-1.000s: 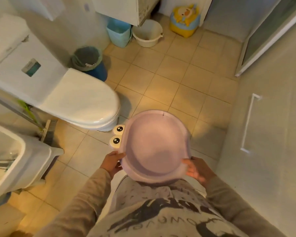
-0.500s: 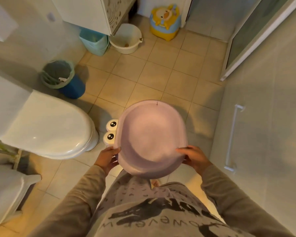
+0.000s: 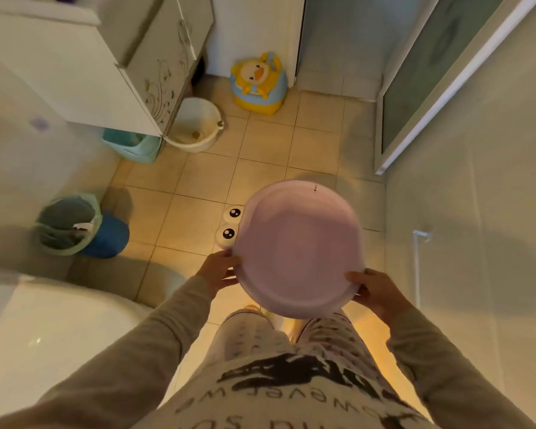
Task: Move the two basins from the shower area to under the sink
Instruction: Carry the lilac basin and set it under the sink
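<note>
A pink oval plastic basin (image 3: 297,246) w/ two cartoon frog eyes (image 3: 229,224) on its rim is held in the air in front of the person's torso, above the beige tiled floor (image 3: 198,212). Its open side is turned up toward the camera, so the smooth inside is seen; it is tilted a bit, near edge lower. The long axis runs approx. away from the person, slightly toward upper left to lower right in the head view. The eyes stick out at the left side, pointing toward the toilet side of the room. The basin is gripped at its near end from both sides: the left hand (image 3: 218,269) is closed on the left rim just below the eyes, fingers wrapped under, thumb on top; the right hand (image 3: 373,291) is closed on the lower right rim, thumb over the edge. The basin lies between the hands and mostly beyond them. Farther ahead, a white round plastic basin (image 3: 195,125) sits on the floor partly under the white vanity cabinet w/ floral pattern (image 3: 112,66), just beside a teal plastic bin (image 3: 130,145). A yellow duck-shaped potty (image 3: 259,83) stands near the back wall. A blue waste bin w/ green liner (image 3: 81,227) is at left, and the white toilet lid (image 3: 44,335) at lower left.
</note>
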### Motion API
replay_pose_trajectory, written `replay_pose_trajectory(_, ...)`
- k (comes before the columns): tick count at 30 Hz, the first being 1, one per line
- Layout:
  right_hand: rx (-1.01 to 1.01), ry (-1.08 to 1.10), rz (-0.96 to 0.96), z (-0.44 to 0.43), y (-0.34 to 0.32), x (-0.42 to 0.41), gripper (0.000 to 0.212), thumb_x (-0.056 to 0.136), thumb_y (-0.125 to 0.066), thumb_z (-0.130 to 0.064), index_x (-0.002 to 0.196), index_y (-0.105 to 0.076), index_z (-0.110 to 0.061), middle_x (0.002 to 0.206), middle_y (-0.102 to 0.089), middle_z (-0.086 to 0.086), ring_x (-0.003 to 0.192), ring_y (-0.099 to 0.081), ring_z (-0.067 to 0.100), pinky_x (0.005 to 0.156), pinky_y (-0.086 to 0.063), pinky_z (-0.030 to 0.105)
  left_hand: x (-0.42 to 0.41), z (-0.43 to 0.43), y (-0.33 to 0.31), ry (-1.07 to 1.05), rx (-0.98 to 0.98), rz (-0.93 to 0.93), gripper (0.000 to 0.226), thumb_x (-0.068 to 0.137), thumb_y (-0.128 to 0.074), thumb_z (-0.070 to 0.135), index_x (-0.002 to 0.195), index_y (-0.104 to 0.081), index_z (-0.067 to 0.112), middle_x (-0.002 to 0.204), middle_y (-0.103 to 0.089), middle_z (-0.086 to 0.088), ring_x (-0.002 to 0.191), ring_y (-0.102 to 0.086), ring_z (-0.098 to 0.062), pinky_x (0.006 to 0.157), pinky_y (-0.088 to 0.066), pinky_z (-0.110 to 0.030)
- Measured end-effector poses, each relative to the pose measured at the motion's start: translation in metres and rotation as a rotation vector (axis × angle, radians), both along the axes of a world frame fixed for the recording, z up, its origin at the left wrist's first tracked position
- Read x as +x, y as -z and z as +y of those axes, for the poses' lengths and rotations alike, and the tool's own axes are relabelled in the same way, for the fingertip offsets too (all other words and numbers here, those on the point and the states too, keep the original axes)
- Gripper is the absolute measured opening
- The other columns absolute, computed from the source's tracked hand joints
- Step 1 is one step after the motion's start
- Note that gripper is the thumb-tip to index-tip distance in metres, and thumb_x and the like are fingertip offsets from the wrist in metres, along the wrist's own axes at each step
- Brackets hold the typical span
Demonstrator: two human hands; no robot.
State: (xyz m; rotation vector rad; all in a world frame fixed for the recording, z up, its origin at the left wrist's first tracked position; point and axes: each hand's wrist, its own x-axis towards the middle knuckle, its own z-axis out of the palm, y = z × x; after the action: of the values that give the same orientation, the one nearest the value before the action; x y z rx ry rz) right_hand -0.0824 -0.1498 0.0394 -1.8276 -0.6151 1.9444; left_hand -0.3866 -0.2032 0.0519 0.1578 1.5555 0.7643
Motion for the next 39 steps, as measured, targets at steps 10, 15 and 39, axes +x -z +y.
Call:
replay_pose_trajectory(10,-0.003,-0.091,0.011,0.174,0.021,0.003,0.037,0.080,-0.064,-0.001,0.116,-0.057,0.003,0.104,-0.064,0.015,0.091,-0.062,0.032,0.071,-0.055,0.038,0.017,0.144,0.016,-0.119,-0.030,0.020,0.041,0.089,-0.052,0.004,0.130,-0.049,0.001,0.109,-0.058,-0.012,0.098,-0.056,-0.030,0.085,-0.047,-0.040)
replay_pose_trajectory(15,0.004,-0.230,-0.047,0.277,0.015,-0.009,0.033,0.080,-0.064,-0.001,0.113,-0.057,0.001,0.107,-0.062,0.016,0.097,-0.059,0.034,0.079,-0.053,0.042,0.026,0.202,0.019,-0.332,-0.104,-0.022,0.039,0.087,-0.054,0.003,0.126,-0.051,0.001,0.101,-0.060,-0.014,0.098,-0.057,-0.032,0.088,-0.048,-0.042)
replay_pose_trajectory(39,0.013,-0.506,-0.059,0.615,-0.003,-0.161,0.029,0.081,-0.064,-0.003,0.109,-0.058,-0.003,0.103,-0.065,0.015,0.094,-0.063,0.032,0.069,-0.057,0.036,-0.099,0.477,0.017,-0.547,-0.042,-0.063,0.025,0.087,-0.055,0.005,0.112,-0.056,0.006,0.094,-0.064,-0.010,0.084,-0.061,-0.027,0.072,-0.053,-0.035)
